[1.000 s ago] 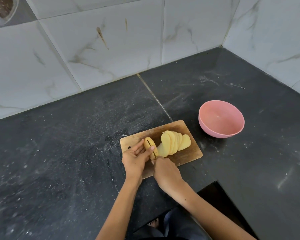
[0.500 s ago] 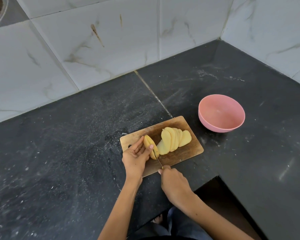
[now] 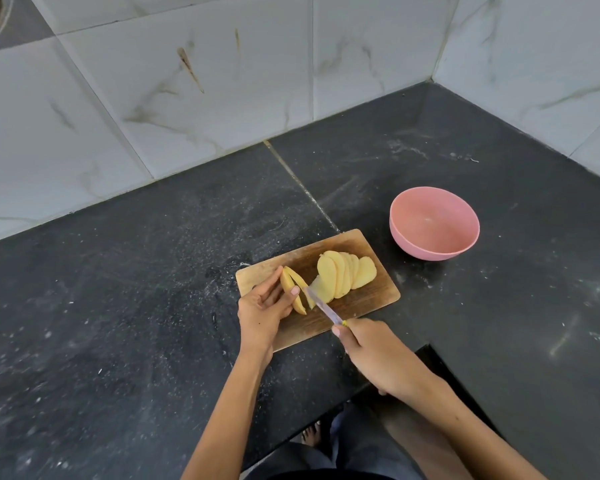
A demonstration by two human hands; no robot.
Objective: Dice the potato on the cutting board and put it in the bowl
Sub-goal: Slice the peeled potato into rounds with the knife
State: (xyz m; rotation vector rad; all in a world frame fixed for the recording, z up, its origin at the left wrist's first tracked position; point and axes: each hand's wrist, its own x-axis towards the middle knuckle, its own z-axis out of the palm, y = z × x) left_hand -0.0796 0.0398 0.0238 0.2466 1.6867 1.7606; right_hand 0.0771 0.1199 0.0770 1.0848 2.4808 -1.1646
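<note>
**Knife drawn back from the potato end piece**

The left hand [image 3: 262,306] is curled round the last uncut piece of potato [image 3: 289,284], thumb on its near side and fingers behind it, holding it on the left part of the cutting board [image 3: 368,299]. A thin slice leans away from that piece, just right of the thumb tip. The right hand [image 3: 374,355] is wrapped round the handle of a knife [image 3: 321,304], forefinger stretched along the top; the handle is almost wholly hidden, with only a speck of yellow showing at the finger. The blade points up and left toward the held piece, its tip close to the leaning slice.

Compared with half a second ago, the right hand has pulled back toward the board's near edge, and much more of the blade is in sight. The left hand's grip on the end piece looks the same. The fan of slices has not shifted.

That fan of slices [image 3: 343,277] lies overlapping on the middle and right of the board. Right of the board and a little farther back, apart from it, stands a pink bowl [image 3: 433,249] with nothing in it. Board and bowl sit on a dark stone counter [image 3: 136,289]; behind the board rises a white tiled wall [image 3: 187,98].

No writing or brand can be read anywhere.
</note>
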